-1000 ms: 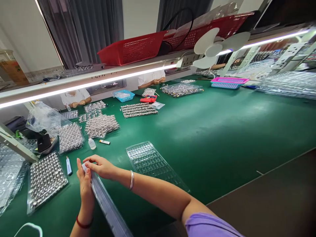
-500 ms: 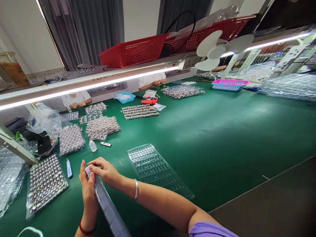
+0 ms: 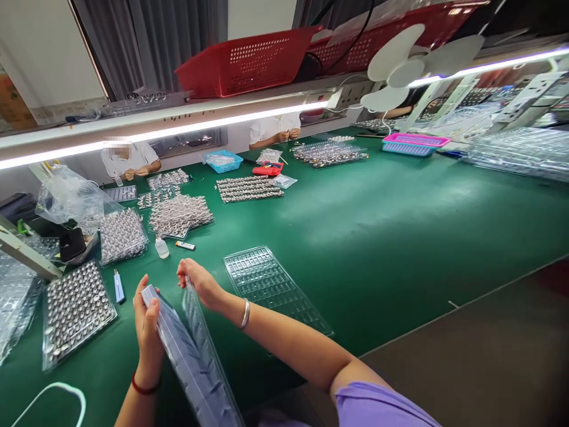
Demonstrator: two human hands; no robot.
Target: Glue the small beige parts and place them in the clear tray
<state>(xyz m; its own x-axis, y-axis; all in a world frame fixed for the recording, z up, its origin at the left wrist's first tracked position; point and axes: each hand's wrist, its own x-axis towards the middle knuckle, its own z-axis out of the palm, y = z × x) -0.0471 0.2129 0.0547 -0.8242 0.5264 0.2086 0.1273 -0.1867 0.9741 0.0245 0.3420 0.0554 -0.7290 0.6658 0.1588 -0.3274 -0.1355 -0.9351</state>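
My left hand (image 3: 149,332) is closed round the upper end of a stack of clear plastic trays (image 3: 182,356), thumb on the near face. My right hand (image 3: 200,281) pinches the top edge of a single clear plastic tray (image 3: 205,344). That tray is parted from the stack at the top, leaving a narrow V-shaped gap; their lower ends run out of view together. Flat on the green table, right of my hands, lies another clear moulded tray (image 3: 275,290). A tray of small round metal parts (image 3: 80,311) and a blue utility knife (image 3: 118,286) lie to the left.
Beyond my hands stand a small white bottle (image 3: 162,247) and a lighter-sized white stick (image 3: 185,245). Several part-filled trays (image 3: 181,214) sit farther back. A lamp bar (image 3: 178,129) and red baskets (image 3: 249,62) hang over the table. Two people (image 3: 128,160) work across it.
My right hand has drawn one tray away from the stack, moving right and up. My left hand still grips the stack. The whole view has shifted slightly.
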